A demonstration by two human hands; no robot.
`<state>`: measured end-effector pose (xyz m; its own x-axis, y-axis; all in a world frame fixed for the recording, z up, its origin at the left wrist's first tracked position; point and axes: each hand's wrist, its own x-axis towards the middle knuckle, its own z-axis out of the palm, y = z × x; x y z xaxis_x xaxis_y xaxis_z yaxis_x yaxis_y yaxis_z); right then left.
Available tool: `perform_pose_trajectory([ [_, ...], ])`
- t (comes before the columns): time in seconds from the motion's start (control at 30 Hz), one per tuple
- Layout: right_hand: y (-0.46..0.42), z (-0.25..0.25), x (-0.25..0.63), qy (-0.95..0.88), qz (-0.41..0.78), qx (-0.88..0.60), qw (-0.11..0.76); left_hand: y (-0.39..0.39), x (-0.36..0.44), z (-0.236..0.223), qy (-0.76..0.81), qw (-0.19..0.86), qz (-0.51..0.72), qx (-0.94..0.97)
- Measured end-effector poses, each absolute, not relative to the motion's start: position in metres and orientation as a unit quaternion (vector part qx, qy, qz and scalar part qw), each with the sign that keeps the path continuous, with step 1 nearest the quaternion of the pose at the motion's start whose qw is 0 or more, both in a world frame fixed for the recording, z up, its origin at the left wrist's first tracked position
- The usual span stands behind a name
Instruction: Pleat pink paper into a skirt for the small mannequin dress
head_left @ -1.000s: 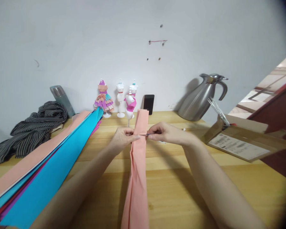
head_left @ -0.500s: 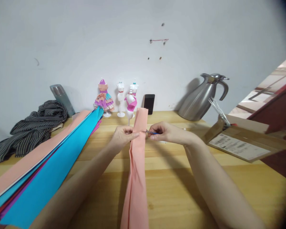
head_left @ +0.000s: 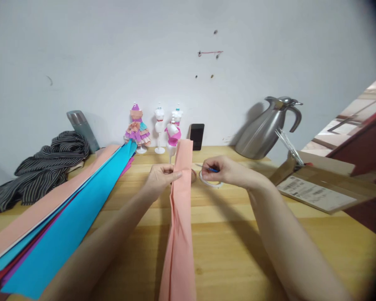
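A long folded strip of salmon-pink crepe paper (head_left: 182,205) runs up the middle of the table towards the wall. My left hand (head_left: 159,177) pinches its left edge near the far end, thumb on top and the other fingers partly hidden behind. To the right, apart from the paper, my right hand (head_left: 221,170) is closed around small blue-handled scissors (head_left: 212,170), their thin blade pointing left. A white ring like a tape roll (head_left: 213,184) lies on the table just below that hand. Part of a brownish ring (head_left: 193,176) shows beside the strip's right edge.
Colored crepe sheets (head_left: 81,209) lie at left, beside a striped cloth (head_left: 50,163) and a bottle (head_left: 83,129). Behind stand a mini mannequin in a ruffled dress (head_left: 138,129), white mannequins (head_left: 159,125) and a phone (head_left: 196,136). A steel jug (head_left: 263,129) and cardboard box (head_left: 316,188) are at right.
My right hand has drawn the scissors back to the right and slightly up, off the strip's edge. The white ring has come into view. My left hand keeps its pinch.
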<state>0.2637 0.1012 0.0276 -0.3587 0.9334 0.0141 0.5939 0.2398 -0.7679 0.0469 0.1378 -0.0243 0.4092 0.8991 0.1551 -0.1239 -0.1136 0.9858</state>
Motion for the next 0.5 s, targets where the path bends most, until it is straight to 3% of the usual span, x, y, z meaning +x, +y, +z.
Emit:
perform_pose_trajectory([
  [0.13,0.104,0.022,0.245,-0.681,0.356,-0.503,0.395,0.138,0.047,-0.025,0.323,0.575,0.451,0.601],
  [0.5,0.111,-0.003,0.218,-0.632,0.395,-0.506,0.433,0.135,0.05,-0.027,0.294,0.548,0.468,0.628],
])
